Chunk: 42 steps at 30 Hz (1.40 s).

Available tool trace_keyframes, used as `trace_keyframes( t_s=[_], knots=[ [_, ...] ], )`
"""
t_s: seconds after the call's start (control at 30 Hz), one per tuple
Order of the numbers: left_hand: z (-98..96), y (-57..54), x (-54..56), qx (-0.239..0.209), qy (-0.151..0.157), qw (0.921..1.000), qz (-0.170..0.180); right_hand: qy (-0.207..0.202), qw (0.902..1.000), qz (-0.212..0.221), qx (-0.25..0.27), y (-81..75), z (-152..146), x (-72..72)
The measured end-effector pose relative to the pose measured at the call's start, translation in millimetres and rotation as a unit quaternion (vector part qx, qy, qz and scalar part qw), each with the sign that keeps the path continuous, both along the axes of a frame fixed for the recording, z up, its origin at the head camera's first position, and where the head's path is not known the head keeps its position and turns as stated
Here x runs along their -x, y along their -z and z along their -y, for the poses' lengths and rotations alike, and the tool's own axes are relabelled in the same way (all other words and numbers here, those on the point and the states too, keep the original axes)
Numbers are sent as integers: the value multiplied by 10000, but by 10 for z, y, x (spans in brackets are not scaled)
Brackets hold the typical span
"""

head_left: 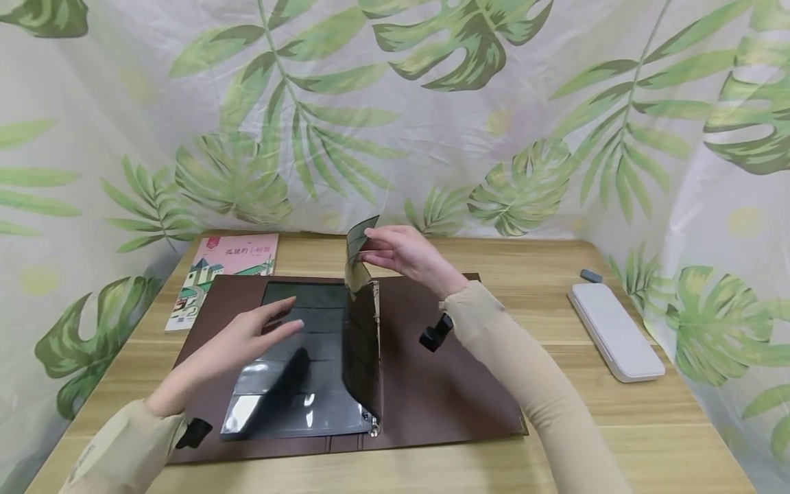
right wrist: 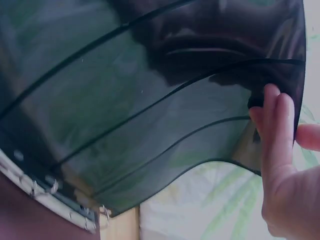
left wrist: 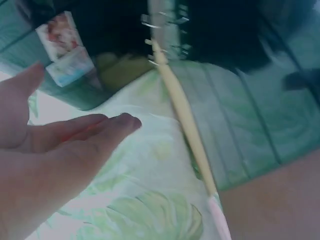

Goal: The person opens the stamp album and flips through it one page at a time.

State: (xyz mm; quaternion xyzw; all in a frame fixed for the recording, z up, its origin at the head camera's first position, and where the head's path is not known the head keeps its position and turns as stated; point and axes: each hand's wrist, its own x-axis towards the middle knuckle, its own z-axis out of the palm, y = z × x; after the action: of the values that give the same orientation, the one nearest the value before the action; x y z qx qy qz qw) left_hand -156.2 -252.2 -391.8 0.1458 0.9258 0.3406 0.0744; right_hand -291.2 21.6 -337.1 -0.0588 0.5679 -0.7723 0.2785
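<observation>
A brown ring binder (head_left: 444, 384) lies spread on the table, with dark, glossy pocket pages on its metal rings (right wrist: 35, 187). My right hand (head_left: 410, 254) pinches the outer edge of one dark pocket page (right wrist: 165, 100) between thumb and fingers, and the page stands up, bent, near the spine. Over the left-hand stack of pages (head_left: 296, 363) hovers my left hand (head_left: 249, 336), its thumb and fingers apart and holding nothing. In the left wrist view a small colourful patch (left wrist: 65, 47) shows on a dark page.
A pink illustrated book (head_left: 247, 250) lies at the back left, partly under the binder cover. On the right are a white oblong case (head_left: 614, 333) and a small dark grey object (head_left: 590, 276). A leaf-patterned curtain (head_left: 432, 137) hangs behind the wooden table (head_left: 524, 271).
</observation>
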Motion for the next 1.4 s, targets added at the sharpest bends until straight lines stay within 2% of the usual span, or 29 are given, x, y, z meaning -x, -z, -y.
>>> trace_keyframes(
  t_s=[0.07, 0.13, 0.2, 0.27, 0.3, 0.37, 0.5, 0.6, 0.77, 0.9, 1.0, 1.13, 1.2, 1.3, 1.37, 1.4],
  knots=[
    [-41, -74, 26, -475, 55, 9988, 139, -46, 10000, 61, 17, 7, 63, -14],
    [-78, -146, 52, -1105, 121, 9928, 448, -105, 9999, 66, -13, 10, 111, -27],
    [-120, -212, 76, -1782, 214, 9805, 797, -161, 9998, 37, -78, 9, 150, -40],
    [-175, -280, 94, -2278, 280, 9671, 1099, -224, 9996, -26, -169, 3, 183, -53],
    [-206, -317, 96, -2348, 296, 9649, 1143, -251, 9994, -59, -216, -1, 196, -59],
    [-268, -386, 95, -2265, 276, 9668, 1150, -284, 9991, -106, -296, -8, 219, -66],
    [-374, -503, 73, -1569, 52, 9833, 925, -257, 9981, -222, -519, -29, 228, -75],
    [-406, -529, 52, -1270, -8, 9893, 724, -277, 9960, -326, -786, -31, 219, -78],
    [-378, -524, 26, -1254, 75, 9909, 492, -366, 9915, -593, -1099, 11, 158, -77],
    [-279, -519, -10, -1255, -15, 9899, 664, -247, 9917, -661, -1079, 86, 49, -45],
    [-169, -466, -33, -1440, 6, 9864, 787, -120, 9917, -634, -1114, 169, -66, 0],
    [1, -334, -59, -1770, 8, 9810, 791, 13, 9903, -561, -1271, 297, -264, 40],
    [86, -253, -67, -2103, -12, 9737, 878, 4, 9884, -547, -1417, 376, -379, 53],
    [206, -126, -67, -2677, 16, 9576, 1062, -150, 9827, -669, -1721, 516, -568, 67],
    [281, -46, -73, -3004, -7, 9457, 1241, -363, 9745, -918, -2017, 628, -701, 71],
    [315, -13, -78, -3049, -64, 9433, 1307, -477, 9696, -1058, -2155, 682, -768, 69]
  ],
)
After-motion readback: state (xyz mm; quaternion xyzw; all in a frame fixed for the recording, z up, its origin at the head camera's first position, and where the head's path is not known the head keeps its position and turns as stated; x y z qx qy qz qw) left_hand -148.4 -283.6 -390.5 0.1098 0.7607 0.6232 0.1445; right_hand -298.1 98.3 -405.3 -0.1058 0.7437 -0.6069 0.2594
